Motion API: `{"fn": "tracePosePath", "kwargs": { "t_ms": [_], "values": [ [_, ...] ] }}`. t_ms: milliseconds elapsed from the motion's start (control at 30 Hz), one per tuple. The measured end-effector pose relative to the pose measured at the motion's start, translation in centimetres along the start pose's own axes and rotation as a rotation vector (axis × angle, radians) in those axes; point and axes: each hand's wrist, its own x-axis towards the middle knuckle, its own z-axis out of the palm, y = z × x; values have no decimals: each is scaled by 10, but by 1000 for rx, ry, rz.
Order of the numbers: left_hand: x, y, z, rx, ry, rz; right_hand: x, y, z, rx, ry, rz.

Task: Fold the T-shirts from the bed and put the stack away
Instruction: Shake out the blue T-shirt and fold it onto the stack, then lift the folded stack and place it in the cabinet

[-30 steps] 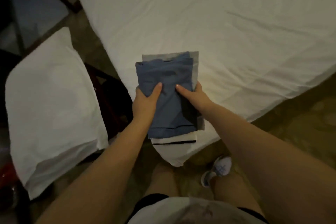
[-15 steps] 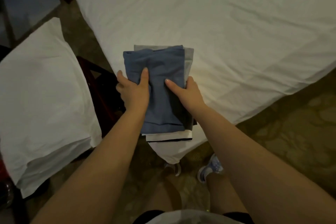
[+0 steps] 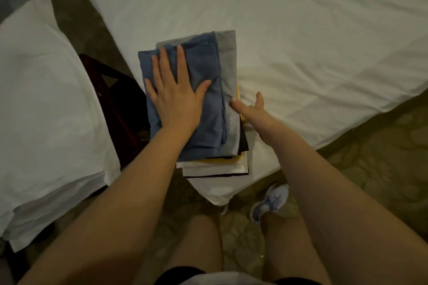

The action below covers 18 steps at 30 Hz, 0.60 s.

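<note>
A stack of folded T-shirts (image 3: pixel 213 122) lies at the near corner of the white bed (image 3: pixel 301 41). A blue shirt (image 3: pixel 208 65) is on top, a grey one (image 3: pixel 228 58) under it, then black, yellow and white layers showing at the near edge. My left hand (image 3: pixel 173 95) lies flat on the blue shirt, fingers straight and spread. My right hand (image 3: pixel 251 111) is at the stack's right side, thumb and forefinger touching the grey shirt's edge; its other fingers are hidden.
A white pillow (image 3: pixel 41 111) sits on a dark red wooden chair (image 3: pixel 120 104) left of the bed corner. Patterned floor lies below and to the right. My legs and a light blue sneaker (image 3: pixel 271 201) stand at the bed corner.
Both hands gripped the stack's sides with thumbs on top. Now my left hand has moved onto the top and flattened, and my right hand has slid to the right edge.
</note>
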Motion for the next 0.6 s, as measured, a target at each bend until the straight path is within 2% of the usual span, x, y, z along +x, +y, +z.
{"fn": "tracePosePath", "kwargs": {
  "t_ms": [133, 200, 267, 333, 400, 467, 533, 600],
  "values": [
    [-10, -33, -15, -203, -40, 25, 14, -2, 1, -21, -127, -2],
    [-24, -47, -19, -210, 25, -141, 16, -7, 17, -50, -152, -21],
    [-33, -52, -17, -195, 59, -333, 15, -12, 38, -117, -105, -51],
    [-29, -58, -14, -318, -16, -522, 16, -15, 54, -224, -33, -43],
    [-18, -69, -10, -506, -125, -622, 17, -16, 57, -286, -10, -31],
    [-6, -80, -7, -583, -201, -634, 21, -11, 49, -211, -25, -42],
    [1, -84, -7, -582, -258, -618, 22, -4, 36, -10, -44, 48],
    [7, -86, -6, -569, -278, -605, 23, 0, 30, 116, -138, 100]
  ]
}}
